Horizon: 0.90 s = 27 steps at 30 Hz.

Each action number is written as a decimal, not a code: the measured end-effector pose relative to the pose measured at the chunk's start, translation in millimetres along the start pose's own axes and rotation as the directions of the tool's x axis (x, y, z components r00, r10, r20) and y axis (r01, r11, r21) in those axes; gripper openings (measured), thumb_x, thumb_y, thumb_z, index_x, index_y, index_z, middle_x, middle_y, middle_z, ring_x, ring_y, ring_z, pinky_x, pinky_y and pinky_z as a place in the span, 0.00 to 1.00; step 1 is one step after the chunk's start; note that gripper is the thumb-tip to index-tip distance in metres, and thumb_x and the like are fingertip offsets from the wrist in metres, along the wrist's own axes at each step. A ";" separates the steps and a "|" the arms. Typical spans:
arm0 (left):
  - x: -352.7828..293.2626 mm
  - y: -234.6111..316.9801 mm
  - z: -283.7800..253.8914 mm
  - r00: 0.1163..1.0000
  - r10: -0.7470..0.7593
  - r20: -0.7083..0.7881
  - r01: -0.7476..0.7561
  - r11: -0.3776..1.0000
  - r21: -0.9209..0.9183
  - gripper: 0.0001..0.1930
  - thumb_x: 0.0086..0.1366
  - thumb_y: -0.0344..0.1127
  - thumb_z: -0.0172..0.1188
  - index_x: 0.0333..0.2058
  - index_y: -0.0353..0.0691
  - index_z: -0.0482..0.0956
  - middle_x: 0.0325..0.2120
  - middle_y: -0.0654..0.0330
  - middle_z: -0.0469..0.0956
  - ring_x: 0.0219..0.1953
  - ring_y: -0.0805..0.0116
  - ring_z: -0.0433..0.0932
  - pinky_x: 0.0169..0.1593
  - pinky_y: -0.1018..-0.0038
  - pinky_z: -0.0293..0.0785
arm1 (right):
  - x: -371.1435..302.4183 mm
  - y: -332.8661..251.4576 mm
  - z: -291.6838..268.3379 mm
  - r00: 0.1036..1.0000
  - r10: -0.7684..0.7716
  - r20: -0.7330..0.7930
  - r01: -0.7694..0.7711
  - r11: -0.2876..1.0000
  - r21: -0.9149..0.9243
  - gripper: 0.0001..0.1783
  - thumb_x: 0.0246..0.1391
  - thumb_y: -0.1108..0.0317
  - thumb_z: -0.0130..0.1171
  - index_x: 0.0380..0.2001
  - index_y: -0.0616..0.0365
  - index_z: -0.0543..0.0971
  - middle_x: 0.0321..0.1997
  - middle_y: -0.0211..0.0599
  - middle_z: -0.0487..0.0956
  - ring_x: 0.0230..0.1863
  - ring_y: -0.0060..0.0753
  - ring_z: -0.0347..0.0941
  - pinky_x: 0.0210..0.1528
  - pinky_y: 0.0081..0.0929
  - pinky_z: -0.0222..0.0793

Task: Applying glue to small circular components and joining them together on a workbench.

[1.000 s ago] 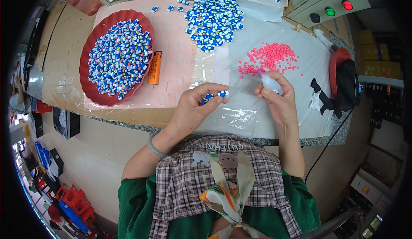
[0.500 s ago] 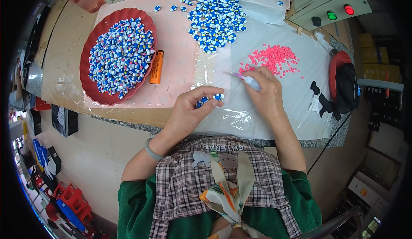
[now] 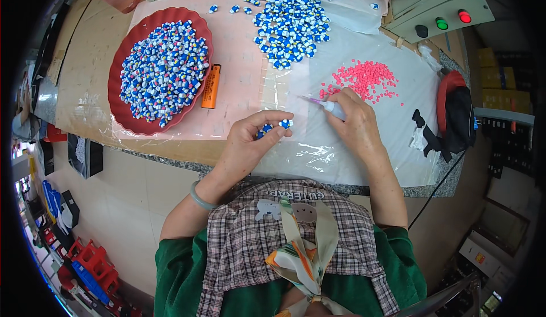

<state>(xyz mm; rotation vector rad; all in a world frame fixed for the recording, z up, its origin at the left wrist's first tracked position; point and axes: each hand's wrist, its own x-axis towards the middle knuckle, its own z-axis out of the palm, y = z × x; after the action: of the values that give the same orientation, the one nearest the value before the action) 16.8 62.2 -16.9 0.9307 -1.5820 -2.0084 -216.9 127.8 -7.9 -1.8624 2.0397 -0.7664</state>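
Note:
My left hand (image 3: 244, 140) is closed, pinching a small blue-and-white piece (image 3: 286, 123) between thumb and fingertips. More blue-and-white pieces (image 3: 264, 130) sit inside the same hand, partly hidden by its fingers. My right hand (image 3: 359, 124) grips a small translucent squeeze bottle (image 3: 335, 110) with a thin purple-based needle tip, which points leftward above the sheet, apart from the pinched piece. Just beyond that hand lie tiny pink pieces (image 3: 367, 78). A heap of blue-and-white pieces (image 3: 291, 27) spreads farther back.
At left stands a red scalloped bowl (image 3: 115, 72) full of small pieces, beside an orange stick-shaped thing (image 3: 211, 86) with a black end. A grey box with lit buttons (image 3: 441, 24) is at back right. A red dish with black cloth (image 3: 458, 115) rests near the right edge.
The view has shifted slightly. My left hand and its pinched piece have moved a little left. The bottle's tip has come slightly left too. Both holds stay the same.

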 end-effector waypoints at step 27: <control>3.4 -0.7 2.8 0.999 0.043 -0.028 -0.042 0.998 0.036 0.13 0.65 0.28 0.57 0.48 0.38 0.78 0.31 0.65 0.80 0.33 0.82 0.71 0.37 0.83 0.69 | 3.1 6.9 5.9 0.990 0.059 -0.131 -0.066 0.997 -0.050 0.10 0.42 0.76 0.64 0.32 0.60 0.79 0.31 0.39 0.76 0.31 0.44 0.76 0.33 0.34 0.71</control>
<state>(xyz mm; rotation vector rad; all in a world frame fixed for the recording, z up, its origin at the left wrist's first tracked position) 12.5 62.0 -18.0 0.9267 -1.6138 -1.9357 -220.0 123.8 -16.0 -1.8107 2.2080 -0.8434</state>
